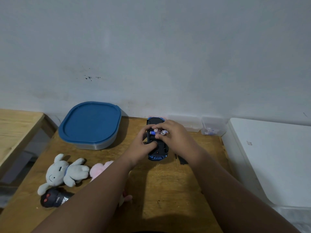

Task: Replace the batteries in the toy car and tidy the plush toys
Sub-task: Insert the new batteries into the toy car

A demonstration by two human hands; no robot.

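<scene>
A blue and black toy car (pixel 157 154) lies upside down on the wooden table (pixel 168 190), near its far edge. My left hand (pixel 143 145) grips the car's left side, thumb on its underside. My right hand (pixel 175 134) is over the battery bay and pinches batteries (pixel 159 131) with white ends and blue bodies between its fingertips. A grey plush rabbit (pixel 65 172) lies at the left. A pink plush (pixel 99 169) beside it is partly hidden by my left forearm. A black plush (pixel 53 198) lies near the front left edge.
A clear container with a blue lid (pixel 90 123) stands at the back left. Two small clear boxes (pixel 202 126) sit against the wall at the back right. A black cover piece (pixel 182 159) and a thin tool lie right of the car. A white surface (pixel 272 157) adjoins the table's right side.
</scene>
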